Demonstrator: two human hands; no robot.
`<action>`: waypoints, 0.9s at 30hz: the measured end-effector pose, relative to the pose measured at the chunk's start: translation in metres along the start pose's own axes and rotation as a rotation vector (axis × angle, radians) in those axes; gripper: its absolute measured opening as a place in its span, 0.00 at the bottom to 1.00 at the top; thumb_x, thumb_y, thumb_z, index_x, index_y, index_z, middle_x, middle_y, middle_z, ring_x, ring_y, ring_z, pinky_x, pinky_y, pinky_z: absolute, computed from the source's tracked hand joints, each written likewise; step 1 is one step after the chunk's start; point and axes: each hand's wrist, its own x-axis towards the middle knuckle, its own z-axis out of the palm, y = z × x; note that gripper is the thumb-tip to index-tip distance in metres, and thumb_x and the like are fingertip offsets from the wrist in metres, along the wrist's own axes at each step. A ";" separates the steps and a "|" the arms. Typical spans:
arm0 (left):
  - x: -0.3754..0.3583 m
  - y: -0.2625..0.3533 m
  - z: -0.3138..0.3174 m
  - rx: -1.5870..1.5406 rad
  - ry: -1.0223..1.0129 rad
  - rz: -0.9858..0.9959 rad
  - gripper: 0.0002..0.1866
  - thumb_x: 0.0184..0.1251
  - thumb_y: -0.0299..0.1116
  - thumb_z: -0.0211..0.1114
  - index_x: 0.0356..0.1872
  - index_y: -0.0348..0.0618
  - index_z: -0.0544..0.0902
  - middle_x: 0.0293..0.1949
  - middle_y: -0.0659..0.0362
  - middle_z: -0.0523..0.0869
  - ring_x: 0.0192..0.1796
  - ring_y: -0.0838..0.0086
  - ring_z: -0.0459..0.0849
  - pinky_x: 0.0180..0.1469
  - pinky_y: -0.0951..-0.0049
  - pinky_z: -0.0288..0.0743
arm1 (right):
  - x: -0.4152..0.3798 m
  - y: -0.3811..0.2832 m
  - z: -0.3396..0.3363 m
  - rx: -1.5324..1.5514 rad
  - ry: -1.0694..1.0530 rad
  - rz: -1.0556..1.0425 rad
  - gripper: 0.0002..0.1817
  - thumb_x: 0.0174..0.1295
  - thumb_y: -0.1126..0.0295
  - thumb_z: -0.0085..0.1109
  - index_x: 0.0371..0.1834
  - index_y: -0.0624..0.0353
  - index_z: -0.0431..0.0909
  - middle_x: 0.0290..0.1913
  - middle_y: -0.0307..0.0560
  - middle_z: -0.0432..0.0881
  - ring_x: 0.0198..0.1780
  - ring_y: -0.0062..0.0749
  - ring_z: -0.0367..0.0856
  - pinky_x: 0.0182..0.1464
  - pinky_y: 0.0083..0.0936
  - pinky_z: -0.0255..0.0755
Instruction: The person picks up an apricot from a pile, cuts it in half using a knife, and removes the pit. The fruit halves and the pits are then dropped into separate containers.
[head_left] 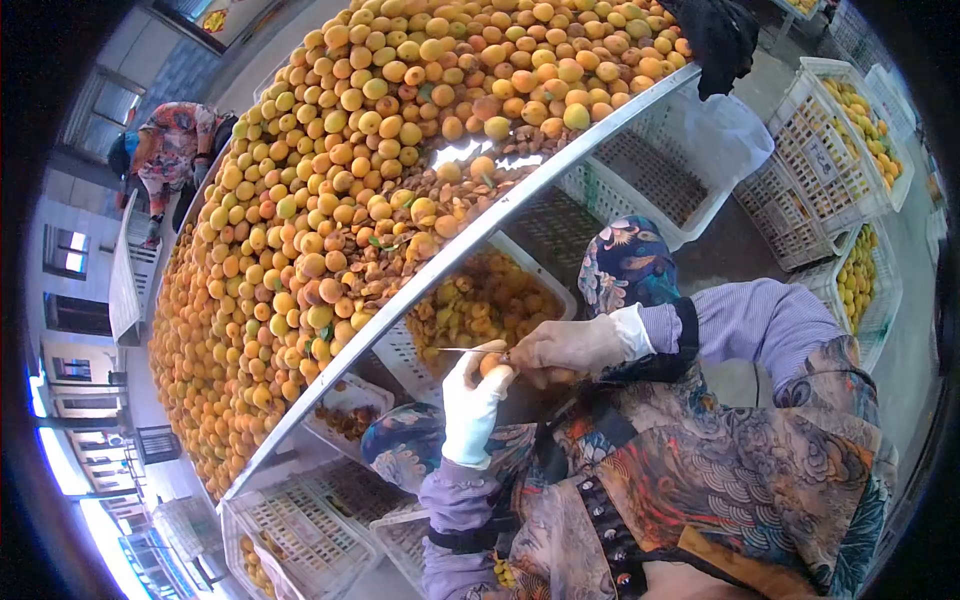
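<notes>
My left hand (470,415), in a white glove, is closed round an orange-yellow apricot (491,364). Close beside it, my right hand (575,347) wears a stained glove and grips a small knife. The thin knife blade (460,349) points left across the apricot; whether it has cut in cannot be seen. Below both hands stands a white crate (562,290) holding cut, pitted-looking apricot pieces (490,300). The knife's handle is hidden in my right fingers.
A metal-edged table (440,262) bears a large heap of apricots (330,180), with loose stones near the edge. Crates (800,165) of fruit are stacked at right, more crates (300,530) at lower left. A person (175,150) bends beyond the heap.
</notes>
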 end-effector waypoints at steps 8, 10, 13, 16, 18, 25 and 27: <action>-0.007 -0.014 0.013 -0.277 0.122 0.042 0.21 0.59 0.30 0.62 0.54 0.33 0.75 0.39 0.58 0.80 0.30 0.81 0.76 0.34 0.84 0.70 | -0.004 -0.006 0.016 -0.464 0.334 -0.328 0.24 0.66 0.47 0.48 0.33 0.59 0.75 0.23 0.49 0.78 0.26 0.35 0.77 0.32 0.33 0.69; -0.009 -0.009 0.017 -0.391 0.122 0.012 0.25 0.61 0.36 0.64 0.56 0.32 0.72 0.39 0.58 0.80 0.30 0.80 0.76 0.37 0.81 0.72 | 0.001 -0.001 0.015 -0.583 0.526 -0.555 0.20 0.68 0.51 0.48 0.36 0.59 0.76 0.26 0.55 0.79 0.28 0.39 0.79 0.34 0.33 0.71; -0.014 -0.011 0.015 -0.439 0.082 0.110 0.30 0.61 0.43 0.66 0.58 0.30 0.70 0.40 0.56 0.79 0.32 0.78 0.77 0.38 0.78 0.73 | 0.014 -0.007 -0.004 -0.332 0.795 -0.584 0.18 0.68 0.56 0.50 0.36 0.61 0.77 0.27 0.52 0.80 0.29 0.35 0.79 0.35 0.31 0.72; -0.016 -0.005 0.012 -0.493 0.092 0.127 0.33 0.58 0.41 0.69 0.61 0.34 0.68 0.47 0.54 0.77 0.40 0.75 0.78 0.45 0.76 0.75 | -0.009 -0.037 0.000 -0.105 0.617 -0.328 0.22 0.68 0.51 0.46 0.30 0.60 0.75 0.20 0.42 0.74 0.20 0.23 0.71 0.22 0.20 0.66; -0.016 -0.006 0.007 -0.525 0.048 0.141 0.33 0.57 0.33 0.69 0.62 0.36 0.66 0.52 0.55 0.74 0.46 0.72 0.78 0.52 0.74 0.75 | -0.022 -0.048 0.010 0.126 0.375 -0.115 0.24 0.70 0.49 0.40 0.28 0.59 0.73 0.13 0.35 0.66 0.11 0.16 0.59 0.12 0.15 0.53; -0.015 -0.001 0.008 -0.427 0.179 0.138 0.27 0.60 0.23 0.60 0.62 0.36 0.66 0.51 0.54 0.74 0.48 0.71 0.78 0.53 0.72 0.76 | -0.040 -0.046 0.022 0.011 0.028 0.088 0.23 0.69 0.50 0.40 0.31 0.60 0.72 0.13 0.34 0.63 0.12 0.16 0.59 0.12 0.16 0.53; -0.014 -0.001 0.009 -0.438 0.182 0.133 0.27 0.61 0.23 0.60 0.62 0.36 0.66 0.50 0.54 0.75 0.48 0.71 0.78 0.53 0.73 0.76 | -0.036 -0.035 0.021 -0.025 0.048 0.072 0.28 0.65 0.40 0.41 0.29 0.55 0.73 0.14 0.31 0.64 0.11 0.16 0.59 0.10 0.17 0.53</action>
